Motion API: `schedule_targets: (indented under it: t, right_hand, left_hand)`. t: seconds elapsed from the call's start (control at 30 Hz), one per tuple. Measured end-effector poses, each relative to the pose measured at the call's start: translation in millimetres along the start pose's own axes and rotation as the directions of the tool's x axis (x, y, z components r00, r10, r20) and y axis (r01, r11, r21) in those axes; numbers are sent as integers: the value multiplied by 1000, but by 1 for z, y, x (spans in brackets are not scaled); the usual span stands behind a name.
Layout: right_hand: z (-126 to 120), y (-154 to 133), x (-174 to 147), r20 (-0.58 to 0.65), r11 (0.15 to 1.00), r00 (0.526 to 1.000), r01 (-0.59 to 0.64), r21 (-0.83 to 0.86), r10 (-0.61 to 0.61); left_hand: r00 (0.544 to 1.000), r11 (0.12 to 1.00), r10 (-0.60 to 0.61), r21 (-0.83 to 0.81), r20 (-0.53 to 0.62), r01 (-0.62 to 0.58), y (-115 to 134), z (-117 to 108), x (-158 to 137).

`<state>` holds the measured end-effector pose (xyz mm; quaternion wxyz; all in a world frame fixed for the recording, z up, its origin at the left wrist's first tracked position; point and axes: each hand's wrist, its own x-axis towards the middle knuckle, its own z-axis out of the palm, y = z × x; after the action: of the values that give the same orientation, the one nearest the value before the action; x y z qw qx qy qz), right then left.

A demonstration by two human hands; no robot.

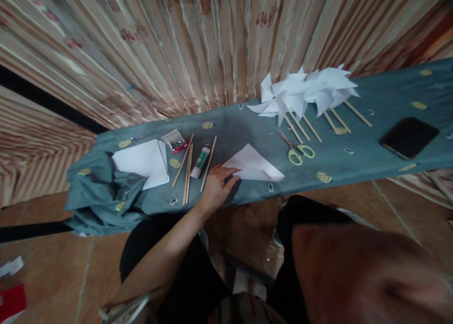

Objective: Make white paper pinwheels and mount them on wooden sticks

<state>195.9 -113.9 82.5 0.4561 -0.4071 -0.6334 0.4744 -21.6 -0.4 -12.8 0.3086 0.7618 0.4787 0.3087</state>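
My left hand is at the front of the cloth-covered bench, thumb and fingers closed on the left corner of a white sheet of paper folded into a triangle. The paper lies on the cloth. At the lower right, a large smeared shape very close to the camera appears to be my right hand; its fingers cannot be made out. Just left of my left hand are a loose wooden stick, a glue stick and several more sticks. Scissors with yellow-green handles lie right of the paper.
Several white paper pinwheels on sticks lie at the back right. A phone rests at the right. A stack of white paper and a small box of metal pins are at the left, near bunched cloth. Curtains hang behind.
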Motion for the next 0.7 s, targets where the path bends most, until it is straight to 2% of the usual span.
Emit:
schedule_targets:
  t: [0.1, 0.17, 0.27, 0.33, 0.5, 0.6, 0.7]
  right_hand:
    - [-9, 10, 35, -237, 972, 969, -123, -201, 74]
    - [-15, 30, 53, -332, 904, 939, -219, -368, 93]
    - [-20, 61, 63, -244, 869, 966, -192, -456, 86]
    - [-19, 73, 62, -215, 873, 972, -187, -451, 97]
    - [-17, 84, 62, -308, 876, 938, -278, -394, 159]
    - [-19, 94, 69, -346, 881, 918, -318, -352, 193]
    - [-21, 105, 76, -359, 881, 911, -330, -339, 203]
  left_hand:
    - [1000, 1000, -2, 17, 11, 1, 1, -1, 0]
    - [1000, 1000, 4, 22, 16, -4, 2, -1, 1]
    - [1000, 1000, 16, 17, 22, -16, 2, -1, 1]
    - [1000, 1000, 14, 21, 16, -14, 2, -1, 1]
    - [998, 997, 62, 56, -24, -61, 3, -4, 0]
    - [977, 969, 195, 172, -89, -178, 10, -8, -2]
    - [931, 884, 365, 317, -12, -343, 21, -6, -10]
